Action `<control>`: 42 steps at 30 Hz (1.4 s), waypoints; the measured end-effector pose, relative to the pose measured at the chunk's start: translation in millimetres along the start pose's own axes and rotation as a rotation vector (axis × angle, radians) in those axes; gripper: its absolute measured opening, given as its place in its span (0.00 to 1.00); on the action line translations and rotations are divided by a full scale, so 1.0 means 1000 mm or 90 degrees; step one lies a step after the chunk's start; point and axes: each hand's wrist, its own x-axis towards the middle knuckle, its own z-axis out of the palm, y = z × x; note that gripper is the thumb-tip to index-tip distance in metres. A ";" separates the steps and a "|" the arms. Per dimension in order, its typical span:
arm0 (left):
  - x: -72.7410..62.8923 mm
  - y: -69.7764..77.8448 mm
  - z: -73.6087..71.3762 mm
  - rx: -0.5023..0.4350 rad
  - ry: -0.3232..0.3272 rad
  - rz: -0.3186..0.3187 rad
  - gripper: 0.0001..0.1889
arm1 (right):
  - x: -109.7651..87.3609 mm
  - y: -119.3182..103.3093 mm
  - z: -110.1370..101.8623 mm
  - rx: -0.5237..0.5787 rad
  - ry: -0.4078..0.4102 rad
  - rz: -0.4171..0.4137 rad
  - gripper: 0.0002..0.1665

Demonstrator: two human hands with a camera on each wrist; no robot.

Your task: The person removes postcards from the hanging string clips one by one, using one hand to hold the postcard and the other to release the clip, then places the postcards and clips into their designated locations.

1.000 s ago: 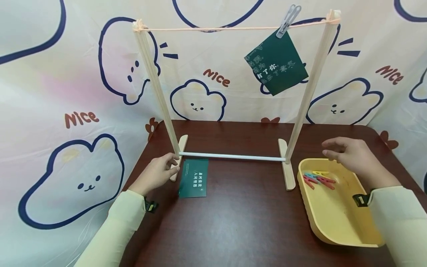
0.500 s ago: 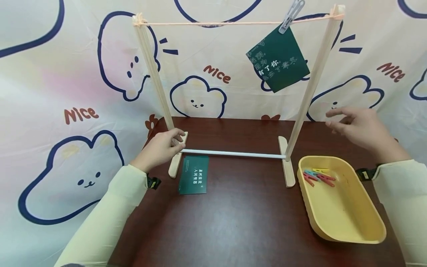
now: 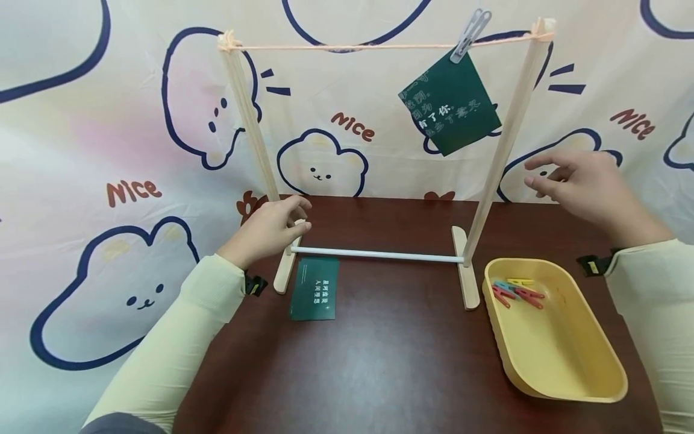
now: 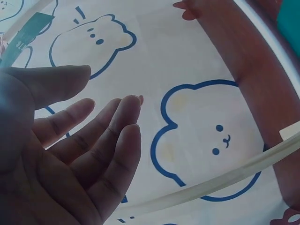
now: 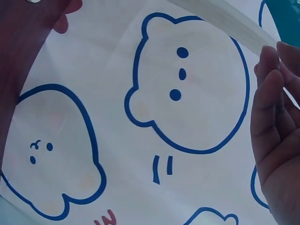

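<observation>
My left hand (image 3: 268,230) hovers by the foot of the rack's left post, fingers loosely bent and nothing between them; the left wrist view shows its bare palm and fingers. Just below it, a green card (image 3: 315,289) with white writing lies on the table. My right hand (image 3: 582,187) is held in the air right of the wooden rack (image 3: 506,141), holding nothing, its fingers relaxed. From the rack's string (image 3: 347,47) hangs another green card (image 3: 452,105), tilted, pinned by a grey clothespin (image 3: 469,36) near the right post.
A yellow basket (image 3: 558,361) stands on the dark table (image 3: 379,361) at the right, with several coloured clothespins (image 3: 517,292) at its far left corner. A white rod (image 3: 376,254) joins the rack's feet low down. A patterned curtain (image 3: 179,253) hangs behind and to the left.
My left hand has moved up and slightly right, past the lower card toward the left post. My right hand has risen from above the basket. Both cards stay where they were.
</observation>
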 end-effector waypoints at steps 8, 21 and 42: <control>0.005 0.007 -0.005 0.008 0.007 0.021 0.21 | 0.005 -0.013 -0.012 -0.001 0.003 -0.013 0.24; 0.017 0.023 -0.009 -0.045 0.008 0.062 0.26 | 0.006 -0.038 -0.018 -0.010 0.040 -0.040 0.22; 0.054 0.053 0.025 -0.207 0.104 0.183 0.25 | 0.027 -0.079 -0.036 0.046 0.117 -0.075 0.28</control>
